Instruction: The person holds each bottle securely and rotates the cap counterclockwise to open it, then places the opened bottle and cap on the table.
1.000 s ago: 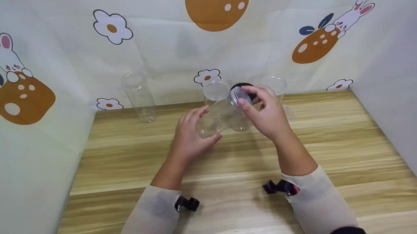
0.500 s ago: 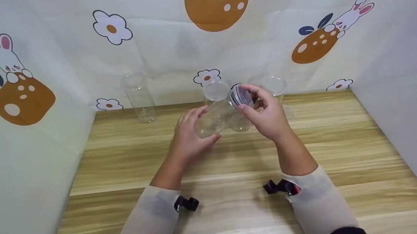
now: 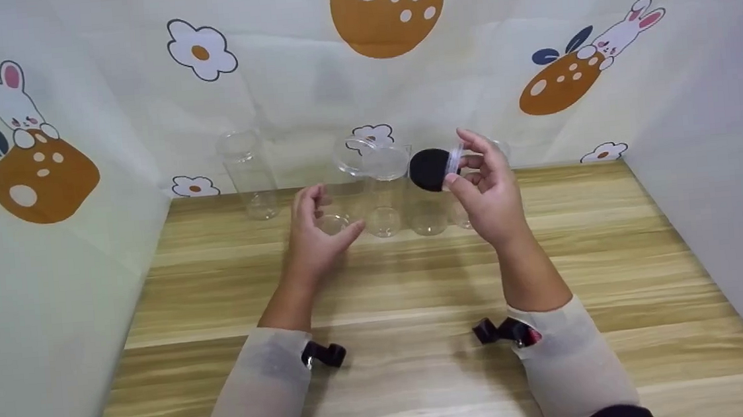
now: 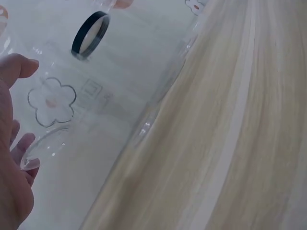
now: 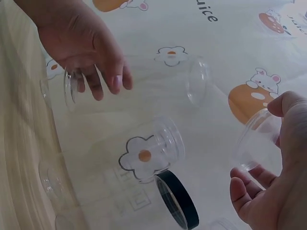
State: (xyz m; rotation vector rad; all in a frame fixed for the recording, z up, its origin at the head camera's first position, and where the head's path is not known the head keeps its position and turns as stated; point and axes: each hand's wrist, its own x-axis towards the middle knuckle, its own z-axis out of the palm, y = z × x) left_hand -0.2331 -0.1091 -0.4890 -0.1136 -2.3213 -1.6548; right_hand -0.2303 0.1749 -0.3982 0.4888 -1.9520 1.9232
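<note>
Near the back of the table, my left hand (image 3: pixel 313 236) curls round the lower part of a clear plastic jar (image 3: pixel 347 187). The jar stands nearly upright, its mouth uncovered; whether its base touches the table I cannot tell. To the right, my right hand (image 3: pixel 495 195) pinches a clear screw lid (image 3: pixel 454 166) by its rim, apart from the jar. The right wrist view shows this lid (image 5: pixel 255 141) between thumb and fingers, with the left hand's jar (image 5: pixel 148 86) beyond. Behind the pinched lid is a black-rimmed lid (image 3: pixel 429 171) atop another clear jar (image 3: pixel 429 220).
One clear jar (image 3: pixel 252 178) stands alone at the back left. Another clear jar (image 3: pixel 384 214) stands just right of the left hand's jar. A further jar (image 3: pixel 464 217) is partly hidden behind my right hand. Patterned cloth (image 3: pixel 296 95) rises behind the wooden table (image 3: pixel 410 364).
The lid has come away from the jar's mouth and moved right with my right hand. My left hand has shifted left and brought the tilted jar nearly upright.
</note>
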